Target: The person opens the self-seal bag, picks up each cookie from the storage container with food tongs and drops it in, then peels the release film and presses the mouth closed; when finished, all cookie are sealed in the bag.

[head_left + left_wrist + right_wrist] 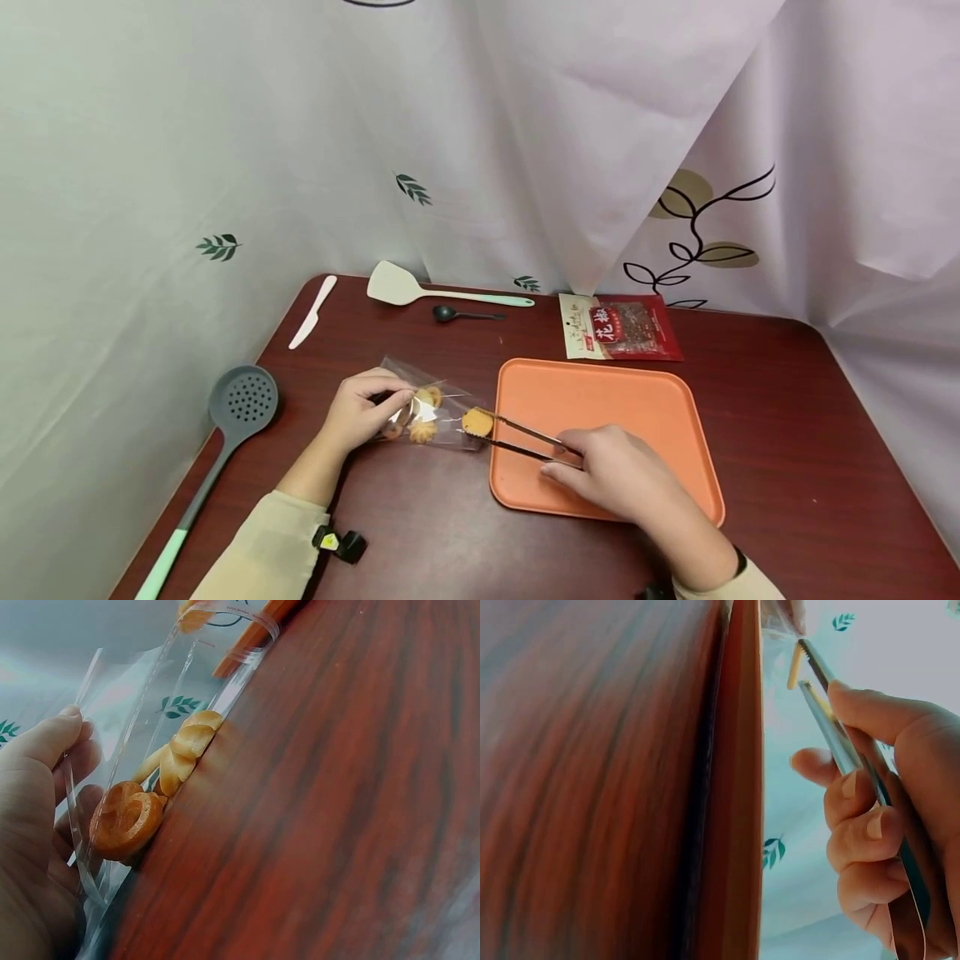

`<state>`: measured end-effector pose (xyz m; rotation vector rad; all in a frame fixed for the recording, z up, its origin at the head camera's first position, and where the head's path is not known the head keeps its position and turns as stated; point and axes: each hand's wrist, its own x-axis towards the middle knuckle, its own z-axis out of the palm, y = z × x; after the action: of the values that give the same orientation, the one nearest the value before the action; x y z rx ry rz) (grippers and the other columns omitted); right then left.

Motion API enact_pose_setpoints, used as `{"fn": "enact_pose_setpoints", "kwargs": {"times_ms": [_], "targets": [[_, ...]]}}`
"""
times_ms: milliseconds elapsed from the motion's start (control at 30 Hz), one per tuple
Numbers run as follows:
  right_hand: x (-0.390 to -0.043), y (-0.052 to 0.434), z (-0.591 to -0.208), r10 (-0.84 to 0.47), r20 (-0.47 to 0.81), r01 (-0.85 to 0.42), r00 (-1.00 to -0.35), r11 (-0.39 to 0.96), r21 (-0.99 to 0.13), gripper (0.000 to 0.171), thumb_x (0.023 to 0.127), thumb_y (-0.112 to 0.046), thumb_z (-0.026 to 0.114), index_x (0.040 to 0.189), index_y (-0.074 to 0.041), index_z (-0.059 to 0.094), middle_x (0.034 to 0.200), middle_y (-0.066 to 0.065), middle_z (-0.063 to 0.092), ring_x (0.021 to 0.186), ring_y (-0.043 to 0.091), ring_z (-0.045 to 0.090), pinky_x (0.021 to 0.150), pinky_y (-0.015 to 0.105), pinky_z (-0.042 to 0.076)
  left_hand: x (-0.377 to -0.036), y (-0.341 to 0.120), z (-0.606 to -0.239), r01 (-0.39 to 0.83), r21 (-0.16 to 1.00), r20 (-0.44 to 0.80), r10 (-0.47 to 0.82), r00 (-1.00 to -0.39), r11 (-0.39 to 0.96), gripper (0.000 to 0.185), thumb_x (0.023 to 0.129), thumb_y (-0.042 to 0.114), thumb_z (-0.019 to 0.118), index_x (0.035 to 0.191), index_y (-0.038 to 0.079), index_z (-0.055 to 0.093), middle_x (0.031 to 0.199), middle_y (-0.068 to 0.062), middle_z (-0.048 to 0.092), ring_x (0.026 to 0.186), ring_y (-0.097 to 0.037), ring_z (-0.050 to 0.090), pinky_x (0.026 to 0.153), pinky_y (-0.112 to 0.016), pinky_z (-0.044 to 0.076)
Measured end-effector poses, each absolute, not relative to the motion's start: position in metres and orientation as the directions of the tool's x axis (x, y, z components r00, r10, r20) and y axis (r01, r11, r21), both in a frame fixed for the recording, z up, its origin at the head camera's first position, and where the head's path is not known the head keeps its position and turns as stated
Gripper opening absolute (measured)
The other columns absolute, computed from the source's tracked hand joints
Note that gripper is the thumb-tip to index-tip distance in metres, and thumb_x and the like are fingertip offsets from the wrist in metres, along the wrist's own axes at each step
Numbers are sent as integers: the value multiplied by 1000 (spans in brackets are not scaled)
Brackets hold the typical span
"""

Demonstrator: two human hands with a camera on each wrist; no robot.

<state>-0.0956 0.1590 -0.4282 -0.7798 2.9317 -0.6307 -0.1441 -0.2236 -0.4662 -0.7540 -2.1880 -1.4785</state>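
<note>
My left hand point(365, 410) pinches the clear plastic bag point(397, 372) between thumb and fingers. Several cookies point(422, 432) lie inside it; the left wrist view shows a browned ring-shaped cookie point(124, 825) and a paler ridged one point(184, 754). My right hand point(618, 471) grips metal tongs point(534, 432), thumb on one arm and fingers curled round the other. A round yellow cookie point(477, 422) sits at the tongs' tips, right by the bag's right end. In the right wrist view, this cookie point(794, 667) appears edge-on beside the tips.
An orange tray point(600, 387) lies under the tongs and right hand. Behind it is a red spice packet point(637, 329). Along the back are a white spatula point(393, 285), a small dark spoon point(445, 313) and a white knife point(313, 312). A grey skimmer point(243, 400) lies at left.
</note>
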Motion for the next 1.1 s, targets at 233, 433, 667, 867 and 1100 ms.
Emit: {"fn": "enact_pose_setpoints", "kwargs": {"times_ms": [233,433,667,867,1100], "targets": [[-101,146,-429,-461,36,-441,-887,821,-363,23,93,-52,81,84,-38,65,60,-23,43,55,2,41,50,28,35,-145,-225,-468,632,716,594,218,-775,297,22,79,-23,79,87,-3,80,83,-11,75,80,-16,70,81,-16,53],[-109,134,-430,-461,-10,-427,-887,829,-362,20,94,-51,81,88,-35,69,69,-26,53,60,1,49,55,30,43,-153,-234,-487,631,710,595,213,-775,312,25,79,-22,80,88,1,82,84,-8,75,81,-14,70,81,-17,53],[-116,119,-430,-474,-33,-436,-880,833,-340,23,94,-53,79,87,-33,69,70,-23,55,59,4,49,55,31,44,-154,-230,-485,638,710,598,223,-770,298,26,79,-22,79,87,2,82,83,-7,75,79,-14,69,80,-17,54],[-117,106,-431,-500,-27,-469,-866,829,-304,32,94,-53,78,78,-32,61,63,-19,45,56,5,42,53,30,38,-148,-225,-471,641,709,601,222,-768,294,24,77,-24,79,86,-2,80,82,-11,74,79,-13,69,80,-16,53],[-119,92,-432,-539,-50,-502,-841,811,-300,40,95,-58,75,75,-30,55,59,-14,36,54,8,39,51,33,34,-159,-236,-498,625,722,583,228,-780,296,27,81,-18,81,90,6,83,85,-5,76,82,-13,70,82,-19,54]]}}
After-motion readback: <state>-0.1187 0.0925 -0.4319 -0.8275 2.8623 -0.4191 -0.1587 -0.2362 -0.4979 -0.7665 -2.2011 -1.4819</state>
